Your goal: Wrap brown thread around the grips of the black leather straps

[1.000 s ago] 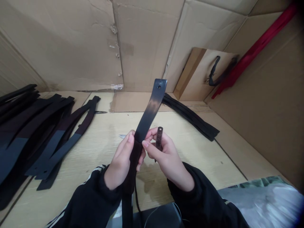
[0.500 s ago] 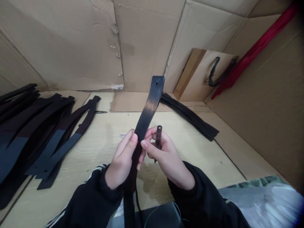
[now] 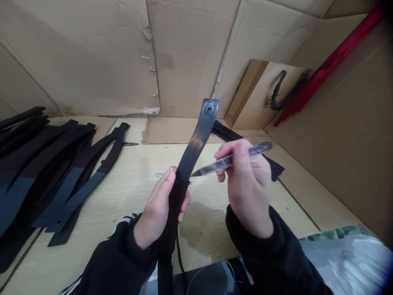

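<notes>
Nearest, the left hand [image 3: 158, 205] has its fingers wrapped around the brown cover [image 3: 176, 207] on the lower part of a dark strap [image 3: 194, 147], probably to steady it above the worktop [image 3: 205, 233]. The right hand [image 3: 250, 188] pinches a slim pointed tool [image 3: 219, 164], perhaps for control, its tip leftward near the cover's upper edge. The strap's long axis runs away from the person, leaning right, its holed end toward the cardboard wall [image 3: 187, 61].

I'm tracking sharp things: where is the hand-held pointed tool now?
In the head view, right of centre, the pointed tool is in the right hand, its tip close to the right edge of the dark strap that the left hand holds.
</notes>
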`<state>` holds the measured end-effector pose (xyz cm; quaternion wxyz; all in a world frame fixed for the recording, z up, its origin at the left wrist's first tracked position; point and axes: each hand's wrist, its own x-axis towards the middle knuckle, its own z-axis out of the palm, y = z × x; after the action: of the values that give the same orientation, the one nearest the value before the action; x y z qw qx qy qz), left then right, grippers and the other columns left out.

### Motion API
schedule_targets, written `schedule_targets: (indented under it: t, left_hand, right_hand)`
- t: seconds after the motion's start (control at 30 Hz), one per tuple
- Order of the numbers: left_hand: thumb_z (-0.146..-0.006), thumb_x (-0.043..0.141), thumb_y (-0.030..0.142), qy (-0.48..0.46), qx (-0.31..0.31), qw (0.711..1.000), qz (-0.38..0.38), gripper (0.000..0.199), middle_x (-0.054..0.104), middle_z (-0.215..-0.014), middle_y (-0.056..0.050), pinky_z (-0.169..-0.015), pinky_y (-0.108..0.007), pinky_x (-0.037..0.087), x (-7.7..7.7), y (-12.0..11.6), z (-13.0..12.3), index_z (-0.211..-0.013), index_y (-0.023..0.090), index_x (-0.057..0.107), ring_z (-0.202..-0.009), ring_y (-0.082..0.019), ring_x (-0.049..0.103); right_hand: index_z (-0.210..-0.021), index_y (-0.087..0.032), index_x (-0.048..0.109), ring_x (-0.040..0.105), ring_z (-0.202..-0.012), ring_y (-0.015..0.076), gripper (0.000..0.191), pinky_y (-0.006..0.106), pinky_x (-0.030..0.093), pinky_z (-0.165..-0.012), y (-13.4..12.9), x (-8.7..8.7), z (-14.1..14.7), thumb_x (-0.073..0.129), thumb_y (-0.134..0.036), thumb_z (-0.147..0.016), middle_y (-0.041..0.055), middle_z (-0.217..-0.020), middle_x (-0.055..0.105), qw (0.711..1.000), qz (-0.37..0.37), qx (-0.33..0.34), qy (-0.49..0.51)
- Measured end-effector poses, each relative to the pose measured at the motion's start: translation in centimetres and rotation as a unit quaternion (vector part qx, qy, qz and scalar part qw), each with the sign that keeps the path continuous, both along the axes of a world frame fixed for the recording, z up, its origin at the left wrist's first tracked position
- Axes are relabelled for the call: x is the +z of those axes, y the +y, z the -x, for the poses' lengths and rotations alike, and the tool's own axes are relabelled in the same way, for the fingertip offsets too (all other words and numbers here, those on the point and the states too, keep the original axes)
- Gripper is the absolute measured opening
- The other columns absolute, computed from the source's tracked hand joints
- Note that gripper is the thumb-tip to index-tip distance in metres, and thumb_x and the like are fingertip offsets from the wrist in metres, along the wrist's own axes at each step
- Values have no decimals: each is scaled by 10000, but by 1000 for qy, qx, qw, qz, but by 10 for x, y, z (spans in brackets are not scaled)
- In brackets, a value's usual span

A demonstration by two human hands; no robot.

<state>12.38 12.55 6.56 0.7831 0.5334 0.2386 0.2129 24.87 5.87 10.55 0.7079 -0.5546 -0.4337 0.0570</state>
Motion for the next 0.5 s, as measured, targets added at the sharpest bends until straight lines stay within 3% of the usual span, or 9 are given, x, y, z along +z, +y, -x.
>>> schedule_targets:
  t: [0.17, 0.23, 0.37, 0.5]
  left_hand:
    - [-865, 314, 521, -2, -6, 1000, 12, 357, 454, -468, 51, -390, -179, 314, 1, 1, -1, -830, 189, 442, -364, -63, 381]
    - [-864, 318, 511, -4, -6, 1000, 11, 344, 454, -466, 52, -386, -180, 311, 2, 0, -2, -830, 191, 439, -360, -65, 381]
    - [-863, 328, 504, -8, -9, 1000, 8, 335, 458, -470, 52, -394, -181, 312, 1, -1, -1, -814, 188, 431, -368, -64, 389]
    - [-870, 321, 511, -7, -13, 1000, 3, 349, 459, -474, 52, -397, -183, 320, -1, 0, -1, -829, 185, 438, -371, -64, 393]
  right_hand:
    - [-711, -179, 527, 472, -460, 53, 208, 195, 386, -439, 7, -2, 0, 551, -291, -885, -51, -559, 500, 992, 88, 39, -86]
    - [-768, -196, 503, 458, -460, 59, 173, 199, 374, -426, 9, -2, -2, 640, -289, -816, -63, -564, 480, 992, 92, 16, -88]
    - [-901, -227, 452, 447, -471, 75, 365, 218, 350, -422, 12, 1, -6, 751, -277, -699, -76, -591, 464, 990, 76, -44, -107]
    - [-919, -214, 501, 474, -546, 97, 265, 261, 389, -535, 12, 13, -11, 689, -320, -765, -48, -639, 501, 954, 124, -84, -259]
